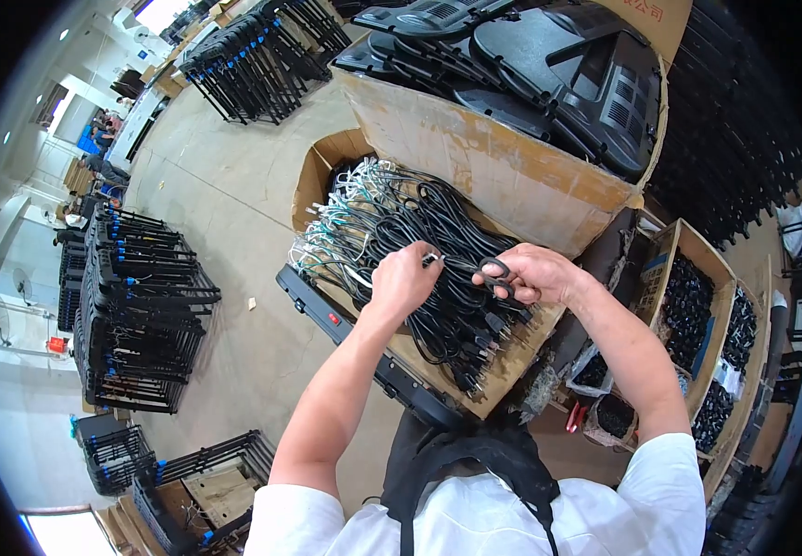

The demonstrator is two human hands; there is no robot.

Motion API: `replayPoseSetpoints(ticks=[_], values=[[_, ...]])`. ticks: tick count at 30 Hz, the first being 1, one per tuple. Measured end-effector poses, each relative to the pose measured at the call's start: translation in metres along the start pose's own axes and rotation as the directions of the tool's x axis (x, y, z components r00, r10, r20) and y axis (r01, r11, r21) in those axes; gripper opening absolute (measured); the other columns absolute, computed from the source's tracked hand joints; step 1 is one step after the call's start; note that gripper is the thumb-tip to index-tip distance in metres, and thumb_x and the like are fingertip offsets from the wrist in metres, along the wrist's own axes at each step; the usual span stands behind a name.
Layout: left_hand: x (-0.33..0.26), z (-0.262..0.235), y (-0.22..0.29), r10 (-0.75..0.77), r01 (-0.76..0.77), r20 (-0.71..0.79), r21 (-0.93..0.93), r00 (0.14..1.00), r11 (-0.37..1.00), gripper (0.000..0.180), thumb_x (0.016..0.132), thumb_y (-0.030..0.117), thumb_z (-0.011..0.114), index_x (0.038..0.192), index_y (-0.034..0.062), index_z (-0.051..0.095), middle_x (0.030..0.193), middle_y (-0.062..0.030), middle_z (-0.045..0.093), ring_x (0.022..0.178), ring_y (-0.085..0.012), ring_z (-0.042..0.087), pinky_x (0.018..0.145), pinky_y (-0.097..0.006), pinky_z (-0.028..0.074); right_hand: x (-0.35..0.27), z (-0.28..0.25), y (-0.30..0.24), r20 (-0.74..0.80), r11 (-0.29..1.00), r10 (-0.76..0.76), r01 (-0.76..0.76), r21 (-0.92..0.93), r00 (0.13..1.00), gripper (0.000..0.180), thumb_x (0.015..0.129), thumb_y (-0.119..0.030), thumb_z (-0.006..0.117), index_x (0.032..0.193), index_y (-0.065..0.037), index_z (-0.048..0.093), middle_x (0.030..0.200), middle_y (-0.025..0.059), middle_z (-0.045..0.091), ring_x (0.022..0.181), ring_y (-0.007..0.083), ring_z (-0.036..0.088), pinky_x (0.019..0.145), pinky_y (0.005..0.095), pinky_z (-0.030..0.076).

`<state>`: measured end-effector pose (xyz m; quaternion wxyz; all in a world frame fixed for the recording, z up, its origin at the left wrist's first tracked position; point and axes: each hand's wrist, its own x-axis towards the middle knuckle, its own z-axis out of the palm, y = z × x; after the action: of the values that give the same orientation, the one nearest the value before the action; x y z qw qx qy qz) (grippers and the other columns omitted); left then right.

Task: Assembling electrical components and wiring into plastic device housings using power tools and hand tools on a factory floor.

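left hand pinching cable; right hand gripping scissors; brown carton behind

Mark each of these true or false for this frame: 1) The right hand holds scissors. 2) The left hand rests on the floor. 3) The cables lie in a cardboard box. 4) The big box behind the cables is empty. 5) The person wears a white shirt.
1) True: the right hand has its fingers through the loops of the scissors.
2) False: the left hand is raised over the cables, pinching something small at the scissors' tip.
3) True: the cables fill an open cardboard box.
4) False: the big box holds black plastic panels.
5) True: the shirt is white.
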<state>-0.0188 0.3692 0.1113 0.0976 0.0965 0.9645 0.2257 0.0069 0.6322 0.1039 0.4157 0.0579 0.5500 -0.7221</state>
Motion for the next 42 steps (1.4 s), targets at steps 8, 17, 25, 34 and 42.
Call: replayPoseSetpoints(ticks=[8, 17, 25, 34, 42], values=[[-0.014, 0.012, -0.002, -0.170, 0.169, -0.047, -0.032, 0.984, 0.985, 0.037, 0.093, 0.035, 0.075, 0.115, 0.0060, 0.077, 0.101, -0.0207, 0.078, 0.098, -0.0396, 0.075, 0.087, -0.049, 0.057, 0.017, 0.001, 0.007, 0.022, 1.000, -0.004, 0.003, 0.031, 1.000, 0.040, 0.099, -0.035, 0.075, 0.119, 0.000, 0.075, 0.074, 0.0017, 0.065, 0.046, 0.0019, 0.043, 0.040, 0.0191, 0.026], [-0.012, 0.022, -0.001, -0.174, 0.162, -0.098, -0.126, 0.980, 0.979, 0.032, 0.094, 0.033, 0.073, 0.113, 0.0078, 0.074, 0.100, -0.0201, 0.078, 0.100, -0.0395, 0.075, 0.088, -0.048, 0.057, 0.020, 0.005, 0.010, 0.029, 0.996, -0.085, 0.085, 0.033, 0.996, 0.037, 0.098, -0.031, 0.076, 0.121, -0.002, 0.075, 0.077, 0.0024, 0.066, 0.048, 0.0021, 0.040, 0.041, 0.0216, 0.022], [-0.014, 0.023, 0.016, -0.247, 0.230, -0.111, -0.151, 0.963, 0.962, 0.033, 0.095, 0.034, 0.072, 0.115, 0.0075, 0.074, 0.101, -0.0208, 0.078, 0.100, -0.0402, 0.075, 0.089, -0.049, 0.056, 0.026, 0.010, 0.014, 0.017, 0.997, -0.075, 0.075, 0.035, 0.997, 0.024, 0.097, -0.030, 0.077, 0.109, -0.009, 0.076, 0.077, 0.0002, 0.066, 0.048, 0.0015, 0.037, 0.043, 0.0221, 0.019], [-0.002, 0.026, 0.019, -0.287, 0.283, -0.152, -0.044, 0.946, 0.958, 0.033, 0.093, 0.037, 0.073, 0.109, 0.0075, 0.079, 0.100, -0.0211, 0.078, 0.100, -0.0396, 0.075, 0.089, -0.049, 0.057, 0.024, 0.010, 0.020, 0.051, 0.993, -0.106, 0.103, 0.063, 0.993, 0.016, 0.098, -0.029, 0.076, 0.097, -0.014, 0.071, 0.077, -0.0027, 0.065, 0.049, 0.0011, 0.036, 0.045, 0.0223, 0.019], [0.008, 0.026, -0.013, -0.220, 0.230, 0.083, -0.539, 0.972, 0.810, 0.022, 0.094, 0.017, 0.074, 0.102, -0.0038, 0.075, 0.082, -0.0062, 0.072, 0.071, -0.0146, 0.061, 0.067, -0.034, 0.049, 0.025, 0.012, 0.035, 0.050, 0.987, -0.141, 0.137, 0.080, 0.989, 0.033, 0.098, -0.028, 0.076, 0.122, -0.005, 0.074, 0.078, -0.0031, 0.064, 0.051, 0.0009, 0.038, 0.045, 0.0204, 0.023]])
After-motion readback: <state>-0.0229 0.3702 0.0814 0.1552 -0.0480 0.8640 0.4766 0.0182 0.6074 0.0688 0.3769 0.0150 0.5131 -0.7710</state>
